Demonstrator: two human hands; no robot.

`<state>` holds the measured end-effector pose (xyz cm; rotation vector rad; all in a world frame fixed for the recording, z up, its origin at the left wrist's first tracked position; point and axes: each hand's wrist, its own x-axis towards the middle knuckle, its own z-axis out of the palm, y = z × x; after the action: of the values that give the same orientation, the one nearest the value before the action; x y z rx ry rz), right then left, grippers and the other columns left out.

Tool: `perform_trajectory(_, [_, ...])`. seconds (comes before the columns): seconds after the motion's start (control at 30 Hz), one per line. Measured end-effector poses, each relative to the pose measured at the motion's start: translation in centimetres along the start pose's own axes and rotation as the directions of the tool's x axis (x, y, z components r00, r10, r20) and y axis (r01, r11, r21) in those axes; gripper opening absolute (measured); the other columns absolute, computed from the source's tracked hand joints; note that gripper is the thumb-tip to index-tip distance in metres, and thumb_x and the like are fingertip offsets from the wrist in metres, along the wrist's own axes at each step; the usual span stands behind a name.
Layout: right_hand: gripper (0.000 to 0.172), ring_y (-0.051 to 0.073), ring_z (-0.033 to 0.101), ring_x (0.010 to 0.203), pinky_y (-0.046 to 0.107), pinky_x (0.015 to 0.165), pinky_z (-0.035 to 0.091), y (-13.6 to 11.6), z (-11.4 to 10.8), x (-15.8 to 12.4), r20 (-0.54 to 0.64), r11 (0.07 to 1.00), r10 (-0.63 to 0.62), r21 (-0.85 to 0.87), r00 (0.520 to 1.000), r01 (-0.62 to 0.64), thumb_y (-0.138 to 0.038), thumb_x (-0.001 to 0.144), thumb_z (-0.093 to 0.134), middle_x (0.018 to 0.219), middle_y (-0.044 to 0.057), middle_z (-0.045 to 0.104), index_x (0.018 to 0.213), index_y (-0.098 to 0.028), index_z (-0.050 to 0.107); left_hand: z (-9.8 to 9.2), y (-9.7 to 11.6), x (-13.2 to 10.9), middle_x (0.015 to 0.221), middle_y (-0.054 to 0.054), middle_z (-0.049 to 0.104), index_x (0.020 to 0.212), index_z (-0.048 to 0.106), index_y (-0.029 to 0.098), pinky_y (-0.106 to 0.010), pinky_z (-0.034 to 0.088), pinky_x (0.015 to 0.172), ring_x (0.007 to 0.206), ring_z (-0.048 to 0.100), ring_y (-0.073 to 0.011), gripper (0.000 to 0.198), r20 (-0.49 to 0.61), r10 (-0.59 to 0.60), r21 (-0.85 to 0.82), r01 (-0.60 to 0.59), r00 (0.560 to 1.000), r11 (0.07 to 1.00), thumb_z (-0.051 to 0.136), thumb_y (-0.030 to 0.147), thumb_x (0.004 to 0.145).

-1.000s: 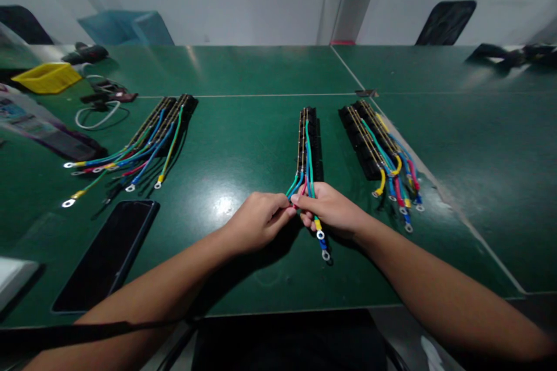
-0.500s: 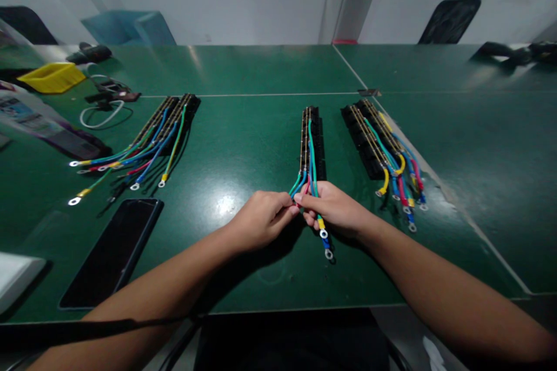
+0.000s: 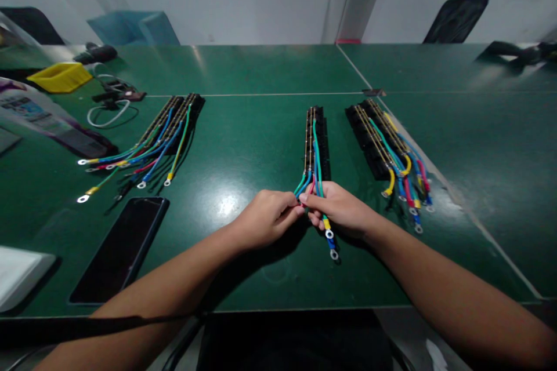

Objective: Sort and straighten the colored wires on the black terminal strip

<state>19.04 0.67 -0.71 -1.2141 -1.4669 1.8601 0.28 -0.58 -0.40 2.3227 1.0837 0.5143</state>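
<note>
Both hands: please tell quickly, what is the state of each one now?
Left hand: closed, pinching insulated wires.
Right hand: closed, holding ring-terminal wires.

A phone (image 3: 120, 249) lies on the table (image 3: 243, 139), left of the middle strip (image 3: 310, 142).

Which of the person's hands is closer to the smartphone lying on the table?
Left. The left hand is to the right of the smartphone; the right hand is farther right, just past the left hand.
</note>
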Motion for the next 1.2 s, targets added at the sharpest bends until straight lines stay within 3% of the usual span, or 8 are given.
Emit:
perform_trajectory(0.27, [0.022,0.007,0.049,0.041,0.018,0.041,0.038,-0.12,0.12,-0.07,-0.01,1.0,0.009,0.02,1.0,-0.009,-0.035,0.087,0.058,0.05,-0.003,0.055,0.078,-0.016,0.051,-0.06,0.0,0.03,0.061,0.002,0.058,0.073,0.06,0.015,-0.021,0.027,0.053,0.054,0.049,-0.009,0.03,-0.008,-0.024,-0.047,0.024,1.0,0.999,0.055,0.039,0.088])
perform_trajectory(0.53, [0.022,0.007,0.048,0.04,0.018,0.041,0.039,-0.01,0.07,-0.05,-0.014,1.0,0.015,0.014,1.0,-0.014,-0.035,0.087,0.058,0.05,-0.004,0.054,0.078,-0.016,0.052,0.03,-0.01,-0.03,0.06,0.001,0.054,0.075,0.058,0.015,-0.022,0.029,0.054,0.054,0.047,-0.0099,0.029,0.007,0.01,0.01,-0.01,1.0,1.0,0.043,0.031,0.095])
perform_trajectory(0.77, [0.025,0.007,0.049,0.041,0.018,0.041,0.038,0.11,0.02,0.05,-0.011,1.0,-0.001,0.008,1.0,0.001,-0.038,0.086,0.059,0.052,-0.003,0.055,0.078,-0.015,0.052,-0.03,-0.12,0.07,0.063,0.002,0.058,0.076,0.061,0.015,-0.022,0.028,0.054,0.056,0.049,-0.0098,0.028,0.009,-0.003,-0.024,0.003,1.0,1.0,0.053,0.037,0.09])
perform_trajectory(1.03, [0.026,0.007,0.048,0.04,0.019,0.041,0.038,0.08,0.02,-0.02,-0.009,1.0,0.001,0.007,1.0,-0.001,-0.039,0.085,0.06,0.05,-0.004,0.054,0.078,-0.016,0.052,0.08,-0.14,0.09,0.06,0.002,0.053,0.075,0.057,0.015,-0.023,0.028,0.053,0.053,0.046,-0.0099,0.028,0.005,0.034,0.02,-0.034,0.999,0.999,0.043,0.029,0.095])
perform_trajectory(1.2, [0.027,0.007,0.048,0.04,0.019,0.04,0.039,0.1,0.02,-0.03,-0.006,1.0,0.001,0.014,1.0,-0.001,-0.04,0.084,0.061,0.051,-0.003,0.055,0.077,-0.016,0.051,0.03,-0.18,0.09,0.064,0.001,0.059,0.075,0.061,0.015,-0.023,0.029,0.054,0.057,0.05,-0.0105,0.029,0.007,0.01,-0.016,-0.009,1.0,1.0,0.05,0.036,0.092])
